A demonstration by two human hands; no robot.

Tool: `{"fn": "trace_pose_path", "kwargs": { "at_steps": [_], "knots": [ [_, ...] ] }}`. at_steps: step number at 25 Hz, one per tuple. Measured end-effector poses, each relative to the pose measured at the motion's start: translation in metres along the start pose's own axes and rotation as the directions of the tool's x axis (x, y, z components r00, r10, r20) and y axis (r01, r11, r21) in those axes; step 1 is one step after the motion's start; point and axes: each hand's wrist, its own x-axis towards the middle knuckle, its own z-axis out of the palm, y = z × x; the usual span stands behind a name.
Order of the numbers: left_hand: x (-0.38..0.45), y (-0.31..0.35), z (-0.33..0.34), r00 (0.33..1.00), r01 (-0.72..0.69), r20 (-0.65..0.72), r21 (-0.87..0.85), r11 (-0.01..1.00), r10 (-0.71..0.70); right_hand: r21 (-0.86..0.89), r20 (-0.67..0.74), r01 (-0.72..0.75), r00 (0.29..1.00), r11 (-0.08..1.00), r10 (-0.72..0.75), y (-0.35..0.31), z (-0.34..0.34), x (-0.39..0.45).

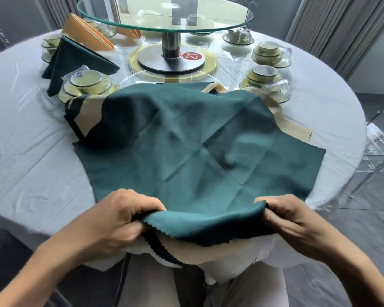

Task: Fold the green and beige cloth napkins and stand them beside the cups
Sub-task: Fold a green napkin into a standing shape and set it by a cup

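My left hand [118, 214] and my right hand [290, 216] each hold the near edge of the large dark green cloth napkin [193, 147], fingers [142, 201] curled and pinching the hem so it lifts off the desk at my side. The rest of the napkin lies spread across the round desk draped in a white cloth [27, 138], creased in crossing fold lines. Under it lies a beige cloth napkin with a dark green border [211, 247], showing below the lifted edge, at the far left corner and at the right.

Beyond, to the left, a folded dark green napkin [73, 60] stands just beside a plastic-wrapped set of pale cups and bowls [87, 84], with a folded orange-beige napkin [87, 33] standing behind it. More wrapped cup sets [268, 54] sit to the right. A round glass turntable on a steel post [166, 17] stands at the desk's centre.
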Motion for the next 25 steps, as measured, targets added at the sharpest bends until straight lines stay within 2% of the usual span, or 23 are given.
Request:
{"fn": "trace_pose_path", "kwargs": {
  "at_steps": [2,3,4,5,6,7,8,9,10,11,12,13,15,17,18,20,22,25],
  "knots": [
    [-0.009,0.009,-0.010,0.961,0.128,0.270,-0.265,0.956,-0.054,0.105,0.164,-0.084,0.984,0.991,0.066,-0.017,-0.009,-0.009],
    [-0.010,0.011,-0.016,0.934,0.200,0.351,-0.343,0.918,-0.072,0.112,0.231,-0.125,0.968,0.986,0.096,-0.026,-0.015,-0.011],
    [-0.009,0.013,-0.021,0.917,0.244,0.390,-0.392,0.887,-0.080,0.093,0.269,-0.160,0.954,0.983,0.130,-0.032,-0.019,-0.010],
    [-0.004,0.014,-0.024,0.927,0.254,0.360,-0.403,0.879,-0.103,0.065,0.261,-0.201,0.949,0.977,0.178,-0.036,-0.023,-0.005],
    [0.004,0.012,-0.025,0.956,0.225,0.264,-0.381,0.897,-0.128,0.030,0.190,-0.245,0.953,0.969,0.235,-0.038,-0.027,0.004],
    [0.014,0.008,-0.023,0.979,0.200,0.109,-0.305,0.931,-0.174,-0.009,0.041,-0.288,0.957,0.958,0.288,-0.036,-0.029,0.016],
    [0.027,0.000,-0.022,0.972,0.190,-0.101,-0.204,0.960,-0.213,-0.073,-0.162,-0.321,0.938,0.944,0.307,-0.031,-0.032,0.030],
    [0.039,-0.005,-0.021,0.914,0.231,-0.330,-0.054,0.971,-0.236,-0.183,-0.366,-0.340,0.894,0.922,0.257,-0.027,-0.033,0.046],
    [0.049,-0.009,-0.018,0.840,0.293,-0.504,0.109,0.950,-0.201,-0.324,-0.532,-0.368,0.833,0.871,0.154,-0.023,-0.033,0.060],
    [0.056,-0.008,-0.014,0.796,0.340,-0.590,0.247,0.907,-0.138,-0.440,-0.625,-0.391,0.780,0.809,0.036,-0.021,-0.029,0.069],
    [0.059,-0.010,-0.009,0.825,0.287,-0.562,0.328,0.900,-0.058,-0.499,-0.659,-0.395,0.751,0.771,-0.042,-0.021,-0.024,0.074],
    [0.058,-0.011,-0.005,0.889,0.155,-0.458,0.355,0.922,0.026,-0.526,-0.649,-0.349,0.754,0.776,-0.101,-0.020,-0.019,0.074],
    [0.047,-0.014,0.006,0.972,-0.078,-0.182,0.353,0.932,0.150,-0.534,-0.538,-0.171,0.824,0.828,-0.176,-0.016,-0.006,0.062],
    [0.034,-0.027,0.021,0.993,-0.096,-0.017,0.445,0.890,0.116,-0.566,-0.340,-0.056,0.925,0.823,-0.171,-0.007,0.009,0.043],
    [0.028,-0.033,0.029,0.997,-0.067,-0.003,0.479,0.875,0.078,-0.586,-0.272,-0.044,0.951,0.809,-0.146,0.003,0.016,0.032],
    [0.021,-0.036,0.038,0.997,-0.024,-0.057,0.498,0.867,0.061,-0.615,-0.239,-0.067,0.965,0.785,-0.105,0.017,0.028,0.014],
    [0.014,-0.029,0.038,0.984,-0.044,-0.130,0.500,0.865,0.125,-0.617,-0.248,-0.064,0.962,0.784,-0.116,0.021,0.033,0.001],
    [-0.002,-0.005,0.039,0.964,-0.114,-0.146,0.521,0.846,0.220,-0.605,-0.287,-0.066,0.948,0.794,-0.140,0.019,0.034,-0.012]
  ]
}}
